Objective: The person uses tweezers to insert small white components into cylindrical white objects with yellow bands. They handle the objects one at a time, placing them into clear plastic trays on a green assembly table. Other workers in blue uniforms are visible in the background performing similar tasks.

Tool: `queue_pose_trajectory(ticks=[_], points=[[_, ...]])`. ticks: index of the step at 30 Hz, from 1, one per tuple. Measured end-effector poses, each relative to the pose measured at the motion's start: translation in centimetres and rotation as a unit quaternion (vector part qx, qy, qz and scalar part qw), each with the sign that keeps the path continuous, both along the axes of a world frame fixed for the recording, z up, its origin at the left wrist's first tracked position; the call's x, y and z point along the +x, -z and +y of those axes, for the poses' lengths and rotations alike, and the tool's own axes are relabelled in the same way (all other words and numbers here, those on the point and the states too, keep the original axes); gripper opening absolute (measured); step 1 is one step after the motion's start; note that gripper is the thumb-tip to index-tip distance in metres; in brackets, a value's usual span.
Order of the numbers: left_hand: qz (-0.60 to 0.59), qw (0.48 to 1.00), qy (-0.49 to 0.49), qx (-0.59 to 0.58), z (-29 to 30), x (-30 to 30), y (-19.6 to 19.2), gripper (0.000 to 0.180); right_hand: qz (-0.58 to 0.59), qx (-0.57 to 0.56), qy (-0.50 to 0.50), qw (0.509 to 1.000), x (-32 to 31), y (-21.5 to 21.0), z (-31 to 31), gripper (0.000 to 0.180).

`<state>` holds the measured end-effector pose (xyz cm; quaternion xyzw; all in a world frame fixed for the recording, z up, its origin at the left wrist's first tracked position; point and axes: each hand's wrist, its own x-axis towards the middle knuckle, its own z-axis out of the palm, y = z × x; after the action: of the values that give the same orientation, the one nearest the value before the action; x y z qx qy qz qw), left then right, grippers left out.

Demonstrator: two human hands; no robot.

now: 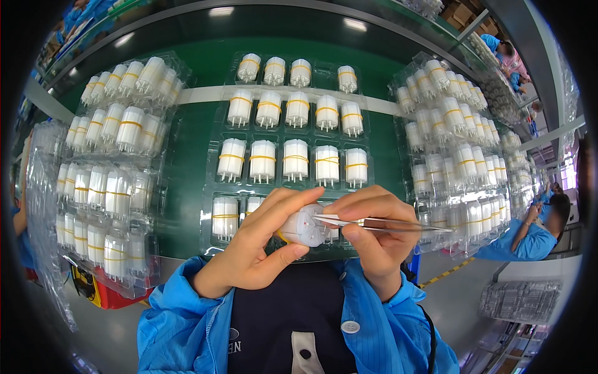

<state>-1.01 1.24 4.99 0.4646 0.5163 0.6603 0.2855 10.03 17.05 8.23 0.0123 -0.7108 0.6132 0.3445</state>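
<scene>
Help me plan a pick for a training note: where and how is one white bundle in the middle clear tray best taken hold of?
Probably grip a white bundle by its round sides, near the yellow band, coming from above. It sits in a pocket of the clear tray with gaps to its neighbours, and the pins at its lower end look too thin to squeeze.

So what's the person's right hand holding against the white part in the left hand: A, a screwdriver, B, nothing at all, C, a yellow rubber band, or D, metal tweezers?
D. The right hand grips slim metal tweezers, their tips touching the end of the white cylindrical part that the left hand holds over the clear tray.
</scene>
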Motion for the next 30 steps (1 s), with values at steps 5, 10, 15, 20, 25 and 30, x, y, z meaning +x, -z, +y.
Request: queue_pose_trajectory(ticks=[5, 10, 15, 20, 25, 30], points=[[0.004, 1.000, 0.002, 0.000, 0.0, 0.0, 0.0, 0.060, -0.003, -0.072, 0.001, 0.997, 0.1, 0.5, -0.4, 0.012], [0.022, 1.000, -0.018, 0.001, 0.0, -0.1, -0.1, 0.060, 0.016, -0.104, -0.014, 0.994, -0.2, 0.9, -0.5, 0.012], [0.048, 0.998, -0.026, 0.008, 0.1, -0.3, -0.2, 0.059, 0.028, -0.151, -0.032, 0.988, -0.2, 0.9, -0.7, 0.012], [0.037, 0.999, -0.025, 0.004, 0.0, -0.2, -0.1, 0.060, 0.035, -0.101, -0.038, 0.994, -0.1, 1.3, -0.1, 0.013], [0.033, 0.999, -0.015, 0.005, 0.1, -0.3, -0.2, 0.060, 0.062, -0.150, -0.048, 0.986, -0.3, 1.3, -0.5, 0.013], [0.023, 1.000, -0.017, 0.005, 0.1, -0.2, -0.2, 0.060, 0.061, -0.152, -0.048, 0.985, -0.4, 1.2, -0.6, 0.012]])
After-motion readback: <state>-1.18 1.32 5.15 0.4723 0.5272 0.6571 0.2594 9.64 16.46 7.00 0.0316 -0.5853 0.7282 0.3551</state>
